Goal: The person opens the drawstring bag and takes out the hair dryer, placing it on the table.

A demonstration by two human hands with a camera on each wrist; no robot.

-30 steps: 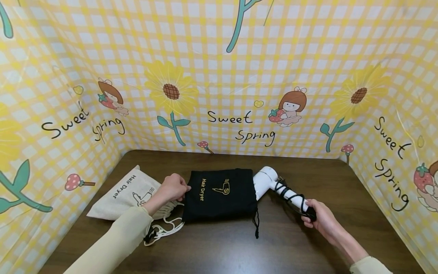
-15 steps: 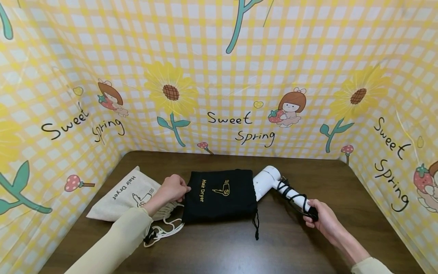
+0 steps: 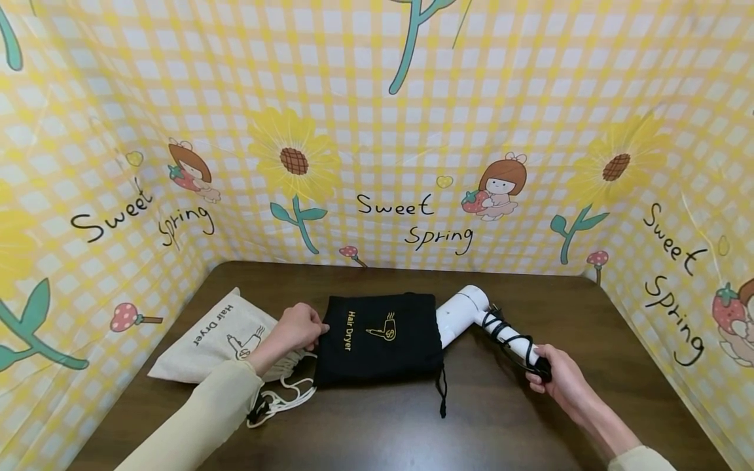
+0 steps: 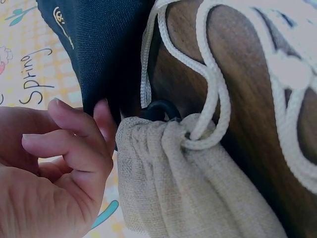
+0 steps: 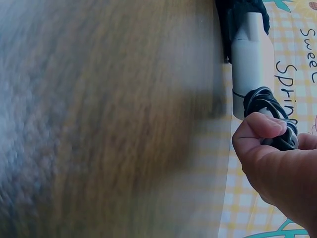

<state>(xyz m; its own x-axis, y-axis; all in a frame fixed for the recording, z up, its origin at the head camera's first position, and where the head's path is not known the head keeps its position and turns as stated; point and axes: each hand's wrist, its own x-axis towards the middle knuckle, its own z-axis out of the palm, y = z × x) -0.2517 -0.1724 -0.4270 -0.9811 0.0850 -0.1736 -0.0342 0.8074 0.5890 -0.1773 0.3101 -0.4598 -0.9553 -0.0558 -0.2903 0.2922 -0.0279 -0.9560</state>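
On the desk [image 3: 377,432], the right grip [image 3: 562,381] clasps the hair dryer [image 3: 471,299] by its handle [image 3: 508,333], barrel [image 3: 453,320] slanting toward seven o'clock into the black bag [image 3: 356,363] the left grip [image 3: 292,328] pinches.

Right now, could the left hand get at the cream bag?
Probably yes: the left hand is close to the cream bag with nothing seen between them, though it pinches the black bag and would first need to let go.

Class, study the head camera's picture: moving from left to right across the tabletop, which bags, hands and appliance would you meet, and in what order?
Cream drawstring bag → left hand → black drawstring bag → white hair dryer → right hand.
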